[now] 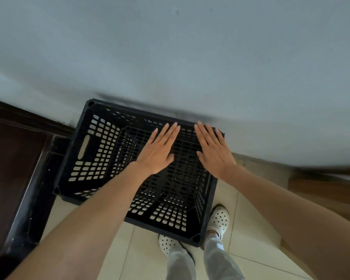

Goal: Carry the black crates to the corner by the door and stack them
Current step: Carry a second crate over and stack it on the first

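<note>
A black crate (101, 158) is standing in the corner, its far rim lying close against the pale wall (170, 47) and its left side sitting just beside the dark wooden door frame (24, 158), so the carrying part of the task is looking done for at least this one. Looking down through its open top, more lattice is showing below the floor of the crate, which is suggesting a second crate underneath, though the view is not making the count certain. Both hands are hovering over the opening with nothing held: the left hand (157, 152) is lying flat with the fingers straight and held close together, and the right hand (214, 152) is doing the same, its fingertips reaching toward the far rim; whether either is touching the plastic cannot be told. By my judgement the person is letting go or steadying the stack, and any crates remaining elsewhere are staying out of view. The crate is looking like rigid moulded plastic, walls and base pierced with rectangular slots, a long handle slot showing in the left wall, and round sockets sitting at the corners. The person's white perforated clogs (218, 219) are standing on the pale tiled floor (251, 239) right at the near edge.
</note>
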Demonstrator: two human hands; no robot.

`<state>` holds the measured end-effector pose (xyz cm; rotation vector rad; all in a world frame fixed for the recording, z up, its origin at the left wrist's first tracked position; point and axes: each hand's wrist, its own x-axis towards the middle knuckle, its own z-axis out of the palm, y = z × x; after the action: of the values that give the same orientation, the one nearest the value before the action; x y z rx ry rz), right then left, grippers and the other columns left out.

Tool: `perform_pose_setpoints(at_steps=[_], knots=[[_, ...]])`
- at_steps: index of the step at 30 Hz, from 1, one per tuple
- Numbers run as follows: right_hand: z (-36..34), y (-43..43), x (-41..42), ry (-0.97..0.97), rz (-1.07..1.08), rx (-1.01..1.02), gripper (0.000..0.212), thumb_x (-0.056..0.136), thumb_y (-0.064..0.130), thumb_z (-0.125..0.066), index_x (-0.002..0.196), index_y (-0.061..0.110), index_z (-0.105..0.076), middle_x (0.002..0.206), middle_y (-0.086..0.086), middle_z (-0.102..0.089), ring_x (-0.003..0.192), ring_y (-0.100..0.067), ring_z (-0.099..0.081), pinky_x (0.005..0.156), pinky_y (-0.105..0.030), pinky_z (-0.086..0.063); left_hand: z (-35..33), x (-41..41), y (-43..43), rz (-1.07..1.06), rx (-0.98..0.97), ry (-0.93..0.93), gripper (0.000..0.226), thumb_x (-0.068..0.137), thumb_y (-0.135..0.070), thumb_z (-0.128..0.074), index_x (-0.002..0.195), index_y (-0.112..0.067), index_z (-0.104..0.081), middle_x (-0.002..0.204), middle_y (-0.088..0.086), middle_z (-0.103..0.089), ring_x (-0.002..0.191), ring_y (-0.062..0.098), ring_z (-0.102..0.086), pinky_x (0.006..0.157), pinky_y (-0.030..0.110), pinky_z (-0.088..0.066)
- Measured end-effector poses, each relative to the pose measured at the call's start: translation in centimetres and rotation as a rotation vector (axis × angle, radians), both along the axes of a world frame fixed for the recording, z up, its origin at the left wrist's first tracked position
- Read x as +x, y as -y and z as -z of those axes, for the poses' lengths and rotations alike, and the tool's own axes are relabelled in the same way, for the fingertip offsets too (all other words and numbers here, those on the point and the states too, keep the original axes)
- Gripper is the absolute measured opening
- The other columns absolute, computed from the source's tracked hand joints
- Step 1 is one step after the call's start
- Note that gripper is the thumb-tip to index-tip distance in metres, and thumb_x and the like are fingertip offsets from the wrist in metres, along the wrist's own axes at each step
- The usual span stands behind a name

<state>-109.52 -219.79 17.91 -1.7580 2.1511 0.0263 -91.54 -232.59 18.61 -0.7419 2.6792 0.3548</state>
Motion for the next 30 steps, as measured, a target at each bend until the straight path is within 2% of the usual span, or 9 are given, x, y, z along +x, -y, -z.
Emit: perform_pose_setpoints(at_steps=[7,11,13,15,19,24,27,30], knots=[[-1.4,8.1,6.5,0.065,-0.181,-0.024,0.068,0.102,0.028,-0.03,0.154,0.018,0.013,0.162,0.001,0.013,0.149,-0.019,0.013,0.123,-0.038,-0.001,0.1,11.2,5.3,-0.279,-0.051,-0.011,0.077,0.1,-0.028,-0.04,0.156,-0.019,0.013,0.164,-0.001,0.016,0.152,0.019,0.015,0.125,0.041,-0.002],[-1.5,14.2,11.8,0.082,-0.232,-0.033,0.07,0.101,0.021,-0.033,0.154,0.018,0.012,0.162,0.001,0.013,0.149,-0.02,0.013,0.123,-0.038,-0.001,0.2,15.7,9.6,-0.46,-0.156,-0.039,0.082,0.096,-0.024,-0.047,0.157,-0.013,0.007,0.165,0.004,0.011,0.152,0.024,0.012,0.124,0.04,0.003],[-1.4,17.5,14.8,0.08,-0.273,-0.029,0.073,0.099,0.016,-0.036,0.154,0.017,0.012,0.162,0.0,0.013,0.149,-0.02,0.013,0.123,-0.039,0.0,0.3,18.1,11.2,-0.574,-0.125,-0.054,0.086,0.095,-0.023,-0.051,0.157,-0.011,0.008,0.165,0.006,0.012,0.152,0.024,0.011,0.124,0.041,0.002],[-1.0,20.7,17.6,0.072,-0.294,-0.016,0.078,0.096,0.012,-0.04,0.154,0.018,0.012,0.162,0.0,0.014,0.149,-0.021,0.013,0.122,-0.039,0.0,0.9,20.7,12.3,-0.645,-0.095,-0.076,0.087,0.097,-0.028,-0.051,0.156,-0.01,0.01,0.165,0.008,0.014,0.152,0.024,0.012,0.122,0.039,0.003],[0.1,26.3,23.4,0.021,-0.378,0.011,0.088,0.091,0.008,-0.048,0.153,0.018,0.014,0.161,-0.002,0.018,0.149,-0.022,0.015,0.122,-0.042,-0.001,2.8,24.8,13.5,-0.759,-0.022,-0.066,0.087,0.099,-0.05,-0.041,0.156,-0.009,0.012,0.164,0.008,0.014,0.152,0.024,0.013,0.12,0.036,0.002],[1.8,29.5,28.9,-0.084,-0.546,0.051,0.093,0.091,0.022,-0.055,0.153,0.014,0.014,0.161,-0.007,0.019,0.147,-0.029,0.019,0.118,-0.044,0.008,4.0,25.4,13.4,-0.797,0.111,-0.172,0.075,0.101,-0.048,-0.035,0.157,-0.01,-0.002,0.165,0.009,-0.005,0.153,0.025,-0.001,0.123,0.047,-0.016],[2.7,29.3,29.8,-0.119,-0.539,0.083,0.102,0.089,0.033,-0.061,0.152,0.012,0.016,0.162,-0.008,0.014,0.146,-0.032,0.02,0.119,-0.047,0.008,4.5,25.2,13.2,-0.835,0.132,-0.159,0.071,0.102,-0.045,-0.035,0.157,-0.014,-0.004,0.165,0.005,-0.009,0.153,0.026,0.002,0.121,0.058,-0.007],[2.6,29.4,29.4,-0.064,-0.551,0.089,0.108,0.085,0.031,-0.067,0.153,0.013,0.015,0.162,-0.007,0.009,0.147,-0.032,0.017,0.12,-0.048,0.008,4.7,25.2,13.2,-0.825,0.142,-0.16,0.071,0.101,-0.047,-0.035,0.157,-0.015,-0.006,0.165,0.003,-0.013,0.153,0.026,0.001,0.118,0.062,-0.005]])
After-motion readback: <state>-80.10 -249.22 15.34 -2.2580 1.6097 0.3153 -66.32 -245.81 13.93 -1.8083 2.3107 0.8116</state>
